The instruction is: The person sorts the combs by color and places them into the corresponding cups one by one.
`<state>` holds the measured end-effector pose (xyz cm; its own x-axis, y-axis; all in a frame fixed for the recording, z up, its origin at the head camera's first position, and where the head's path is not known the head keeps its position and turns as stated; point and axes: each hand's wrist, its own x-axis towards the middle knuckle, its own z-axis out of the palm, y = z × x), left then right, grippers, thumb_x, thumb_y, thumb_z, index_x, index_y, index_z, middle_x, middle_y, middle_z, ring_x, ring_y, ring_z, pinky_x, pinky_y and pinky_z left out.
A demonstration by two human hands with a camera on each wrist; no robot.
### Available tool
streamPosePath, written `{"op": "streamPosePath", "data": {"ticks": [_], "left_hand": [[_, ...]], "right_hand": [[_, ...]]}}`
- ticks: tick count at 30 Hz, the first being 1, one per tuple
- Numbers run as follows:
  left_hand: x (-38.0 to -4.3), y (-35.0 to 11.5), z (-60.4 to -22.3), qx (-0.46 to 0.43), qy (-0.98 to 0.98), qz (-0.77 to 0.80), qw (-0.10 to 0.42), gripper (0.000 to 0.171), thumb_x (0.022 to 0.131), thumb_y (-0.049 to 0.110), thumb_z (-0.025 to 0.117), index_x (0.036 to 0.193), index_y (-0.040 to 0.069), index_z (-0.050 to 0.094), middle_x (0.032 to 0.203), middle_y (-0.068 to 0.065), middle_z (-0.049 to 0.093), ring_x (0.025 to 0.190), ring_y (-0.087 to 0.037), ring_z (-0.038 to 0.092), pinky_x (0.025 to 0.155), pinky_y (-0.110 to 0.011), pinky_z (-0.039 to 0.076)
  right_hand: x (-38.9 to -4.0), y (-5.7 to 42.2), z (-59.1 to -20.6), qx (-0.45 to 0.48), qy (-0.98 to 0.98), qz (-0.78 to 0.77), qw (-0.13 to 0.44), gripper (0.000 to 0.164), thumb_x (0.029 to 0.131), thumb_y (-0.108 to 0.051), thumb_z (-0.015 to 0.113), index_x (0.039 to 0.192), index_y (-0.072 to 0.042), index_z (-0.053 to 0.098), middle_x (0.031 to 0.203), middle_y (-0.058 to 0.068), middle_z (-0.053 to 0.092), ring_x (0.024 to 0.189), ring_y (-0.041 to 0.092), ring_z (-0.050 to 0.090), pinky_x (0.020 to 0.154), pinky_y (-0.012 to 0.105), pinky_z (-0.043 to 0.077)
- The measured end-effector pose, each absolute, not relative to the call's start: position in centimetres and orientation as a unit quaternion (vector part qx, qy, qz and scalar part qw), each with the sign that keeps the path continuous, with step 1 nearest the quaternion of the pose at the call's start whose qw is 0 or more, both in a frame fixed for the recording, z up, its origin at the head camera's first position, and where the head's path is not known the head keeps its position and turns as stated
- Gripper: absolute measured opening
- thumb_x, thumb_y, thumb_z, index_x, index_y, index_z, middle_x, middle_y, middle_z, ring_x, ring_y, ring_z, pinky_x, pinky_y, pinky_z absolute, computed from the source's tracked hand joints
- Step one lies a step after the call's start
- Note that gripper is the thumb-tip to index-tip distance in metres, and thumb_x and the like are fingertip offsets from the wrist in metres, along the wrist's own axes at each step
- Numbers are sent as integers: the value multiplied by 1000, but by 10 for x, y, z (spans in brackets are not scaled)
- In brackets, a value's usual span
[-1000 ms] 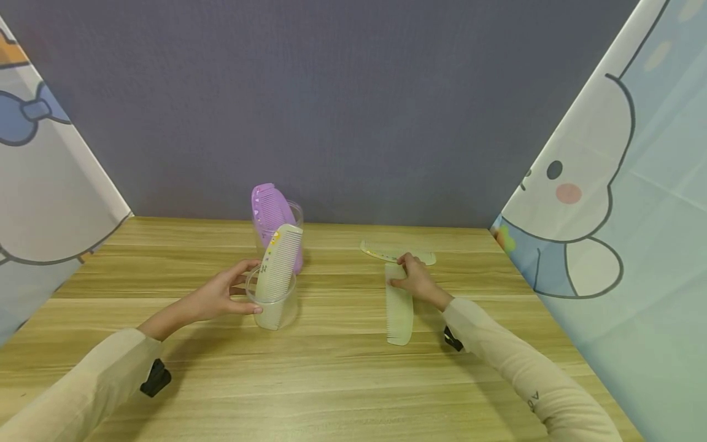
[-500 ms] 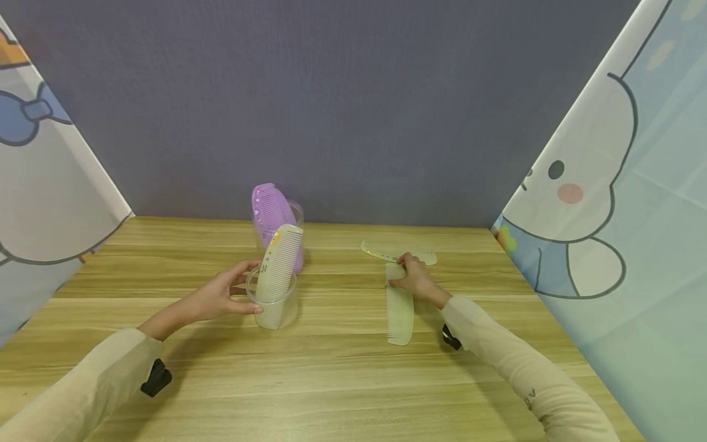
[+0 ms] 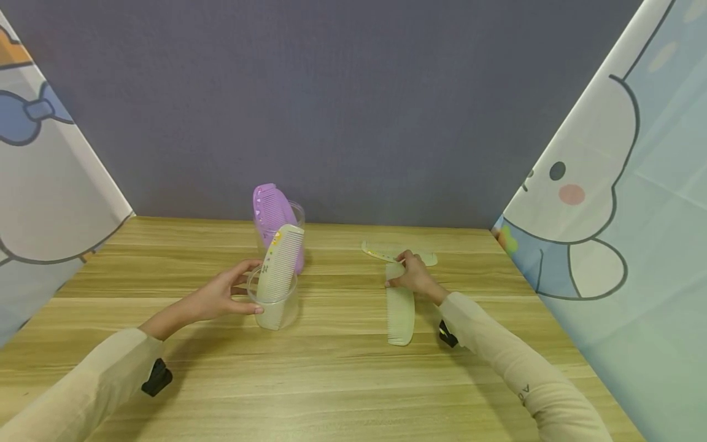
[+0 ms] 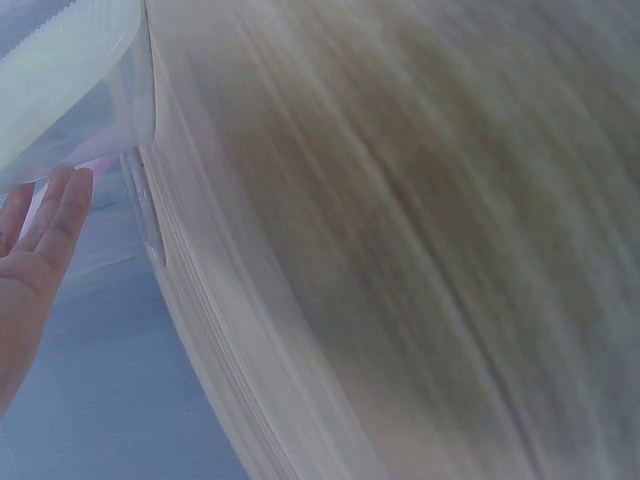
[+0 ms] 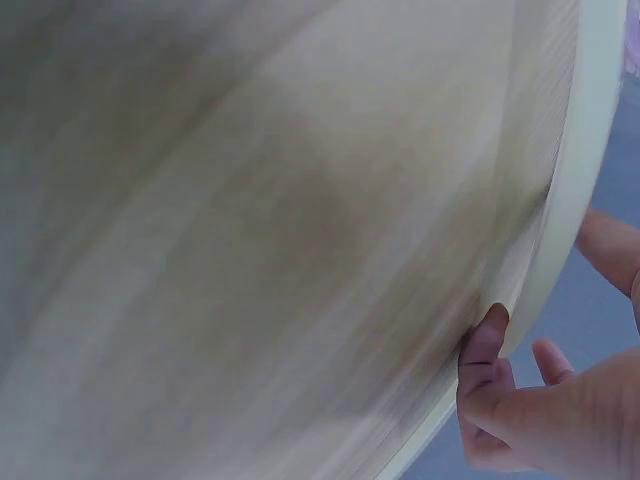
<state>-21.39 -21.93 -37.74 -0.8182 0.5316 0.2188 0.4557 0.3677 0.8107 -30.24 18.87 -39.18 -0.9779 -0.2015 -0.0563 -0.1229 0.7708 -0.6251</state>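
My left hand [image 3: 226,296] holds a clear plastic cup [image 3: 291,306] from its left side, thumb in front and fingers behind. A pale green comb [image 3: 280,261] with small printed decorations leans upright inside the cup. On the right, my right hand [image 3: 415,276] pinches the far end of a second pale green comb [image 3: 400,316], whose teeth face left. In the right wrist view, fingers and thumb lie on opposite sides of this comb [image 5: 590,130]. Just beyond the fingertips lies a third pale green comb [image 3: 378,250], placed crosswise and partly overlapped by the hand.
Behind the held cup stands another clear cup [image 3: 300,215] with purple combs [image 3: 273,212] leaning in it. The wooden table [image 3: 331,380] ends at a dark grey panel [image 3: 353,110]. Cartoon-printed sheets [image 3: 585,184] flank both sides.
The right thumb has shifted slightly left onto the comb's toothed edge, and the right forearm has moved a little left. The left hand and its cup look unchanged.
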Motion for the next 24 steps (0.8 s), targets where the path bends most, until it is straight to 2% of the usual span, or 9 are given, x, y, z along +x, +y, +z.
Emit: {"op": "streamPosePath", "data": {"ticks": [6,11,18,24], "left_hand": [[-215,-220,-378,301,823,480,47,77,74,10,75,134,-3,29,129,-24,43,112,-43,48,89,-47,50],[-214,-220,-378,300,823,480,49,77,74,11,75,135,-2,29,129,-23,43,112,-42,49,89,-46,50],[-214,-220,-378,298,824,480,51,77,74,11,75,135,-2,29,128,-23,43,112,-42,49,89,-47,50],[-215,-220,-378,298,824,479,50,77,74,12,75,135,-2,29,129,-23,43,112,-42,49,89,-51,49]], "right_hand": [[-303,189,-391,-85,930,-352,69,65,72,-14,78,121,2,39,113,27,51,93,32,56,71,35,54],[-306,191,-392,-67,917,-386,74,58,75,-6,73,120,2,39,114,28,53,93,33,59,71,34,55],[-307,194,-389,-28,891,-446,85,52,79,-4,69,122,0,41,122,24,44,105,34,48,83,39,49],[-305,194,-384,-21,866,-493,87,49,82,0,64,124,2,39,123,22,39,107,32,42,86,38,45]]}}
